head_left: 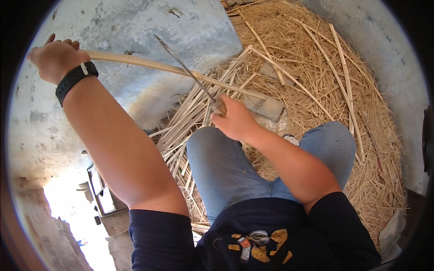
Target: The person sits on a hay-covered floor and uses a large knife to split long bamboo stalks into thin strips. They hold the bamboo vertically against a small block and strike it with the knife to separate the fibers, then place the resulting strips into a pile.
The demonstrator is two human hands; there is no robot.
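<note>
Pale strip [135,60] gripped far left by left hand [58,58]; right hand [237,119] grasps knife [199,83], edge crossing strip; open room between.

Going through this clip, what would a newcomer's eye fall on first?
First, the long pale strip, stretched out toward the upper left by the left hand. Next, the knife in the right hand, its long blade crossing the strip in view. Straw-coloured shavings cover the right side.

One fisheye looks down from the head, close above the lap [242,189].
</note>
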